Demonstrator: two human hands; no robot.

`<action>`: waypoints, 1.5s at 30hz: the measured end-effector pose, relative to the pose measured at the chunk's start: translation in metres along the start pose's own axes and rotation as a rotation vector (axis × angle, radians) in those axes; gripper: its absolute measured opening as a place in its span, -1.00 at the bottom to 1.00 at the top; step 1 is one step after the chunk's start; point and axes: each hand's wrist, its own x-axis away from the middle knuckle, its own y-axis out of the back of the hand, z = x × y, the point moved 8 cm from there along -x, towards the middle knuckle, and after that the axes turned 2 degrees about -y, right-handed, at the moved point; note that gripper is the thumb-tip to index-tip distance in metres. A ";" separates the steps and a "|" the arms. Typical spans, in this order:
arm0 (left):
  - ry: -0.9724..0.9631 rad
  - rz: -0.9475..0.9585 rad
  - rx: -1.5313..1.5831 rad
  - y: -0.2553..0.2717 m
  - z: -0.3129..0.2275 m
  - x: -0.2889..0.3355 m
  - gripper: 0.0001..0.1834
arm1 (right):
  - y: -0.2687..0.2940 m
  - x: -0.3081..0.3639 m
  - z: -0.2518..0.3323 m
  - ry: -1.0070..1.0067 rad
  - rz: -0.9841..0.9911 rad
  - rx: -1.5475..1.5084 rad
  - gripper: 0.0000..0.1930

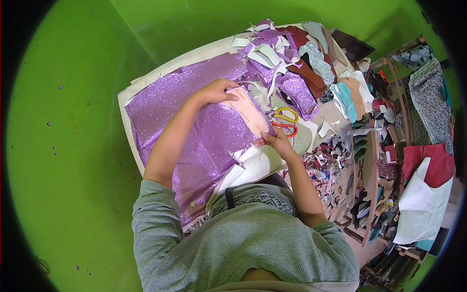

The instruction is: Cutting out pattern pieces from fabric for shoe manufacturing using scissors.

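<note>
Head view, first note: where's the pattern piece?

—We have the pink pattern piece (246, 113) over the right edge of the purple glitter sheet (180, 131), a purple margin along its right side. Whether the two are fixed together, we can't tell.

—Fingers?

—Both hands nearly closed. Our left hand (221, 91) pinches the upper end, thumb on top; our right hand (278, 141) grips the lower end, some fingertips hidden underneath.

—How far along?

—Partway, we judge. Purple offcuts (299, 92) lie beyond the sheet's upper right, so some cutting looks done. Most of the sheet is left in one broad stretch. Scissors (286, 121) rest just right of it, in neither hand.

—Materials?

—Sheet: sparkly, softly creased. Pattern: flat, long, round-cornered, printed. Scraps right of the sheet's top: curling, pale-backed strips (265, 54). Farther right of the sheet, we log smooth brown pieces (311, 80), a silvery glitter piece (318, 63) and turquoise cutouts (344, 100). Beneath the sheet, a cream tabletop (194, 57).
</note>
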 end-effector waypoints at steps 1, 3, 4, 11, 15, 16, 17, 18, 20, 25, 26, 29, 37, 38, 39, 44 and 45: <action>-0.011 -0.003 -0.028 0.000 -0.002 0.000 -0.70 | -0.001 0.000 0.000 -0.020 0.018 -0.076 -0.72; -0.023 -0.006 -0.056 0.001 -0.004 -0.001 -0.70 | 0.001 0.000 0.000 -0.019 0.022 -0.096 -0.71; -0.030 -0.012 -0.081 0.003 -0.005 0.000 -0.69 | 0.001 0.000 0.000 -0.018 0.029 -0.116 -0.69; -0.066 -0.006 -0.079 0.004 -0.007 0.001 -0.67 | 0.029 -0.003 -0.010 0.002 -0.040 -0.311 -0.71; -0.067 -0.002 -0.138 0.005 -0.008 0.004 -0.67 | 0.061 -0.001 0.024 0.275 -0.389 0.567 -0.73; -0.059 -0.012 -0.141 0.005 -0.009 0.004 -0.67 | 0.066 0.001 0.030 0.373 -0.493 0.848 -0.69; -0.054 -0.021 -0.144 0.006 -0.009 0.004 -0.67 | 0.067 0.004 0.034 0.471 -0.598 1.131 -0.65; -0.058 -0.021 -0.147 0.006 -0.011 0.004 -0.67 | 0.072 0.002 0.029 0.474 -0.601 1.132 -0.65; -0.058 -0.025 -0.126 0.006 -0.012 0.006 -0.68 | 0.075 -0.002 0.021 0.392 -0.603 1.251 -0.57; -0.073 -0.053 -0.121 0.009 -0.013 0.012 -0.67 | 0.080 -0.008 0.013 0.238 -0.555 1.245 -0.50; -0.070 -0.058 -0.141 0.009 -0.016 0.012 -0.66 | 0.078 -0.004 0.018 0.348 -0.614 1.307 -0.51; -0.054 -0.070 -0.135 0.009 -0.020 0.012 -0.65 | 0.094 -0.019 0.010 0.233 -0.627 1.445 -0.51; -0.043 -0.108 -0.112 0.010 -0.014 0.013 -0.64 | 0.093 -0.033 0.008 -0.049 -0.308 1.621 -0.55; -0.040 -0.120 -0.087 0.011 -0.014 0.013 -0.64 | 0.096 -0.030 0.006 -0.105 -0.295 1.628 -0.57; -0.040 -0.120 -0.086 0.011 -0.013 0.013 -0.64 | 0.098 -0.025 0.007 -0.105 -0.294 1.628 -0.57; -0.028 -0.188 -0.107 0.019 -0.015 0.019 -0.61 | 0.098 0.021 0.031 0.069 -0.368 1.464 -0.53; -0.027 -0.188 -0.103 0.019 -0.013 0.018 -0.61 | 0.101 0.027 0.028 0.067 -0.367 1.467 -0.53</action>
